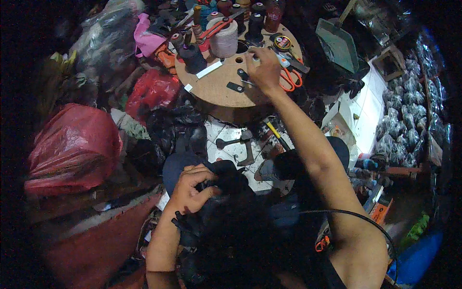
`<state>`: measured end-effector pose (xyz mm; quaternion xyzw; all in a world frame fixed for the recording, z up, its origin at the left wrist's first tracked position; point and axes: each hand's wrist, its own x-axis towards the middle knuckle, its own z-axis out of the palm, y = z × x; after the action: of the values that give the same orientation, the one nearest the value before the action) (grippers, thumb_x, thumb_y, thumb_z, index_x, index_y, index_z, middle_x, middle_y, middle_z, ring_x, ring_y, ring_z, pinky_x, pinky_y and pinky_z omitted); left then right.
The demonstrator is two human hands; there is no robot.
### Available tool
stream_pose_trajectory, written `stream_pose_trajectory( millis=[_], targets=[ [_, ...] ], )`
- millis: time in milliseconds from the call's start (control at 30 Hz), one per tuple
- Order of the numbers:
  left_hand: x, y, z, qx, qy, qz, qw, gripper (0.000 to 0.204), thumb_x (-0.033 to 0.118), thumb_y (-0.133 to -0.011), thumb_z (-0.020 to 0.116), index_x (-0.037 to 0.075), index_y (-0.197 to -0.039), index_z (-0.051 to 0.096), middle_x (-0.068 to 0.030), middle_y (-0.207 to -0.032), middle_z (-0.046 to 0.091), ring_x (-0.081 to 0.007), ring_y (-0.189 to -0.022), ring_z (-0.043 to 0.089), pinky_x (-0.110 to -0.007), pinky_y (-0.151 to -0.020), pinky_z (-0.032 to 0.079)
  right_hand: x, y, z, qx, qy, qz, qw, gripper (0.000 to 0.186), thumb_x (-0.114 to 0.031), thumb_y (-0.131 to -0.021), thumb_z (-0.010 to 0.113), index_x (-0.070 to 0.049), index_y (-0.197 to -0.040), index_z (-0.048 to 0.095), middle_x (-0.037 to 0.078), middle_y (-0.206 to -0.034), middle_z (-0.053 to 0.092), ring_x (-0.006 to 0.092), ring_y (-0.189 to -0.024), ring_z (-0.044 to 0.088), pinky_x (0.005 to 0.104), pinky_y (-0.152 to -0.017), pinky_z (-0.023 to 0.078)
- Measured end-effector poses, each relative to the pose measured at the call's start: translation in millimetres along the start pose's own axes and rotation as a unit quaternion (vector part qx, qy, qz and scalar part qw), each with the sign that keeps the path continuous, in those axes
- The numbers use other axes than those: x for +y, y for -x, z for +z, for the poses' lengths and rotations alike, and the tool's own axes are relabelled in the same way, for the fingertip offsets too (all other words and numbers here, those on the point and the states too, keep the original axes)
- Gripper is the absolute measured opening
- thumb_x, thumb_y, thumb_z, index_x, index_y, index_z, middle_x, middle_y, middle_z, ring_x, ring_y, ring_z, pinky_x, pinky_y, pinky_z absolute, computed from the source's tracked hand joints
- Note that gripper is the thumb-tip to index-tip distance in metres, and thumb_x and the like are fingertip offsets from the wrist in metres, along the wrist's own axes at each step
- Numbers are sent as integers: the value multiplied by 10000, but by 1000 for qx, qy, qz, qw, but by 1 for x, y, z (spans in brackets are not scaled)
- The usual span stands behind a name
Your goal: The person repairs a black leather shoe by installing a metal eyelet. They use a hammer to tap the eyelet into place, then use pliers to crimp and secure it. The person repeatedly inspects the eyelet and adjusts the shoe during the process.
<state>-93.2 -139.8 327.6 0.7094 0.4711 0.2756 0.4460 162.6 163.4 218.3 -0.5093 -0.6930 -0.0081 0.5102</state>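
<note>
My left hand (pixel 192 187) is over my lap, its fingers curled around something dark that merges with the black shapes below. What it grips is too dark to name. My right arm stretches over a round wooden table (pixel 226 94). There my right hand (pixel 263 70) has its fingers bent and drawn together; whatever they pinch is hidden. Right beside that hand lie orange-handled scissors (pixel 290 79). A white thread spool (pixel 224 42) stands left of it, with red-handled scissors (pixel 215 28) across its top. Small black pieces (pixel 235 86) and a white strip (pixel 209 70) lie near the hand.
Dark thread spools (pixel 193 59) crowd the table's far side. Below it on the tiles are an iron shoe anvil (pixel 244 147) and a yellow-handled tool (pixel 275 132). Red plastic bags (pixel 77 147) fill the left. A dustpan (pixel 337 44) and plastic-wrapped bundles (pixel 404 106) are at right.
</note>
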Motion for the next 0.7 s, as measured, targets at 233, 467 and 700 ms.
stream_pose_trajectory(
  millis=[233,467,700],
  targets=[
    [-3,-10,-8,-28,-26,8,999,291,243,-716,833,31,-845,679,-86,-755,625,-260,-731,600,-365,-746,409,108,-77,-30,-124,201,192,953,623,-351,-794,778,-47,-1310,607,200,-1207,649,370,-1163,603,464,-1019,468],
    [-4,-12,-9,2,13,22,1000,265,204,-731,767,19,-900,679,-107,-784,640,-282,-746,615,-371,-733,409,157,-104,-10,-326,227,192,897,912,-442,-681,881,-7,-1400,527,218,-1300,623,364,-1219,593,442,-1030,478],
    [-9,-12,-6,-7,43,10,999,239,117,-735,714,3,-940,668,-137,-855,663,-305,-818,645,-390,-796,464,129,-103,-39,-119,223,186,950,716,-435,-712,843,11,-1233,638,240,-1142,680,375,-1054,670,437,-911,536]
  ],
)
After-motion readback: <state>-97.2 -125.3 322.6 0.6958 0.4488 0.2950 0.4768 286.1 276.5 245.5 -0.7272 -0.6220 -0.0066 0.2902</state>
